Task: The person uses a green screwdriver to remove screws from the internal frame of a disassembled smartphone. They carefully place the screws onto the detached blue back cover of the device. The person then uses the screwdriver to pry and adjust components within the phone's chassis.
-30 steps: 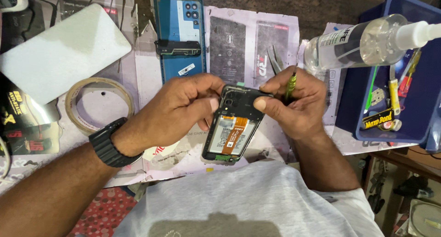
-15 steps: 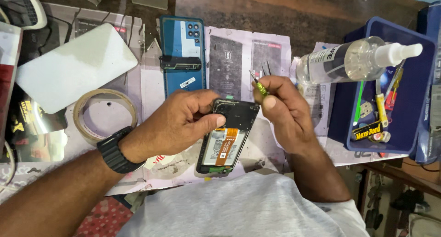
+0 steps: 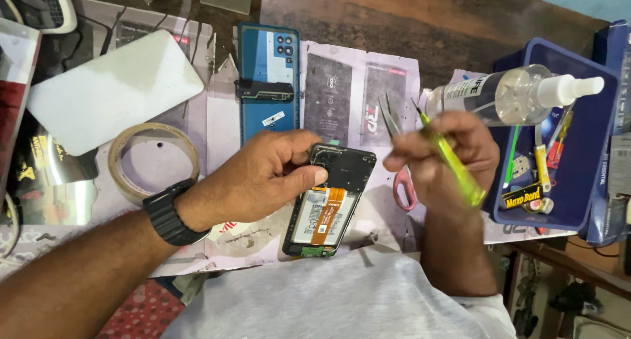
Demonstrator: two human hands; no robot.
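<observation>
Right hand (image 3: 442, 156) has lifted off the opened phone (image 3: 330, 201) and drawn out to the side, fingers closed round a yellow-green screwdriver (image 3: 451, 156), tip slanting up and away. Left hand (image 3: 263, 178) grips the phone's upper edge, thumb and fingers pinched on it; back exposed, battery and orange ribbon showing. Blue back cover (image 3: 268, 82) lies beyond the left hand; scissors (image 3: 397, 151) just under the right.

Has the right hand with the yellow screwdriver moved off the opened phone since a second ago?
Yes. The right hand has lifted the yellow screwdriver off the opened phone, rightward toward the blue tray.
</observation>
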